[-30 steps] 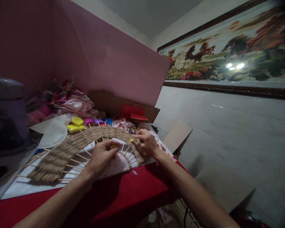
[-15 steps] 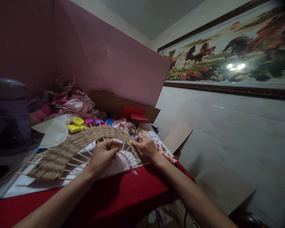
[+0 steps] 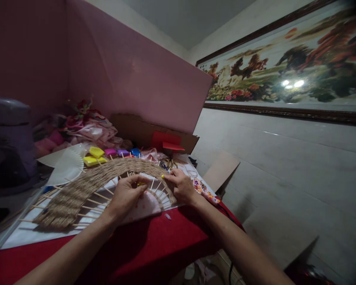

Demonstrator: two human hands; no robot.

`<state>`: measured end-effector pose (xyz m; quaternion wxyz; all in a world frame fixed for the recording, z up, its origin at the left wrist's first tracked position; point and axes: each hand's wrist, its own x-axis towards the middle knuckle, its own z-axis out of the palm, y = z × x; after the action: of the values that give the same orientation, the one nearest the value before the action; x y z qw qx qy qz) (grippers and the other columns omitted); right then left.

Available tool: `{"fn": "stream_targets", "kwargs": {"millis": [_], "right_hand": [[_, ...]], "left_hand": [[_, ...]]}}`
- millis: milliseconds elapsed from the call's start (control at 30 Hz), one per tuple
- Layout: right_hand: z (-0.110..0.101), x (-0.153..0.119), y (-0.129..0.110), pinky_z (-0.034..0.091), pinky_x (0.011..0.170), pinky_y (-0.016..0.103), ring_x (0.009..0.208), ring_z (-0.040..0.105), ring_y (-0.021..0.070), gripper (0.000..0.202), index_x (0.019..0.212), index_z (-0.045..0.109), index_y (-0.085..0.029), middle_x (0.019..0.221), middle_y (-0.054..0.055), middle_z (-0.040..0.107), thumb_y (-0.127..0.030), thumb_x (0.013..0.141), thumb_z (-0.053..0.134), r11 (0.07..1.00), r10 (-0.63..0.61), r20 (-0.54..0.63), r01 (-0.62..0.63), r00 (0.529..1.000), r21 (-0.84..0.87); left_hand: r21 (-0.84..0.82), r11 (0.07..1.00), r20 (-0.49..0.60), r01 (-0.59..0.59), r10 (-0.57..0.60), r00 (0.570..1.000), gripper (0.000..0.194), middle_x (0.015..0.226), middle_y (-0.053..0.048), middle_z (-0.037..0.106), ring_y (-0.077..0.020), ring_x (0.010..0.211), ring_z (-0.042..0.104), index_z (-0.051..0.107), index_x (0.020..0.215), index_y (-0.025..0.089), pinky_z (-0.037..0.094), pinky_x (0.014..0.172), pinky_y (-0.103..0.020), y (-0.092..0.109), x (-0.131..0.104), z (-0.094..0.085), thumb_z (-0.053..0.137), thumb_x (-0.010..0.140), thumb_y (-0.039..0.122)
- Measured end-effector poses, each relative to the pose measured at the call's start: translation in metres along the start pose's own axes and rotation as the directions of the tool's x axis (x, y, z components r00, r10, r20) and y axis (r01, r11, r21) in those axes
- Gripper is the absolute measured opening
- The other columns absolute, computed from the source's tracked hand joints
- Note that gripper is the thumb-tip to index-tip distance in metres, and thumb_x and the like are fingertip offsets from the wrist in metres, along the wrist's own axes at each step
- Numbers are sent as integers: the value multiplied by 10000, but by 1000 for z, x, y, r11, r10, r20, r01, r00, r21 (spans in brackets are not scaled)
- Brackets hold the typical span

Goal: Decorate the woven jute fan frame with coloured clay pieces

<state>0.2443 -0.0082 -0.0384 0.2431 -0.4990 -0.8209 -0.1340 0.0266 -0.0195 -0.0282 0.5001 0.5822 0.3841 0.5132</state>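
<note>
A curved band of brown twine (image 3: 103,173) woven over thin wooden sticks arches across the table. My right hand (image 3: 180,185) is at its right end, fingers closed at a small yellow piece (image 3: 162,176) on the band. Inside the arch, my left hand (image 3: 127,196) has thumb and forefinger pinched together near a bit of yellow; what they hold is too small to make out. Beneath the arch lies a pale cloth with pink spots (image 3: 142,208), partly behind my left hand.
Yellow clay packets (image 3: 95,160) and a white pleated paper plate (image 3: 69,168) lie behind the band. A purple appliance (image 3: 10,146) stands at the left. Flower-patterned cloth (image 3: 206,193) lies right of my right hand. Red cloth (image 3: 154,245) covers the front edge.
The whole view has shifted very slightly. Both hands keep nearly the same places and poses, and the woven band looks slightly lower at its left end.
</note>
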Motion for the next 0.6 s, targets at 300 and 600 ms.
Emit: {"fn": "stream_targets", "kwargs": {"millis": [300,600], "right_hand": [[3,-1,-1,404,720,262,831,520,165,260,1008,667,-198,846,44,584,-92,839,501,985,105,-56,-96,993,144],[0,15,-6,378,692,266,849,523,180,96,810,645,-205,845,46,596,-173,833,558,993,62,-54,-67,997,-102]], "left_hand": [[11,1000,3,-12,12,1000,177,465,43,536,-81,414,425,671,722,155,309,413,-198,-1,1,0,627,562,217],[-9,1000,5,0,0,1000,172,461,43,527,-80,419,422,669,710,156,302,408,-194,2,-1,-1,616,557,212]]}}
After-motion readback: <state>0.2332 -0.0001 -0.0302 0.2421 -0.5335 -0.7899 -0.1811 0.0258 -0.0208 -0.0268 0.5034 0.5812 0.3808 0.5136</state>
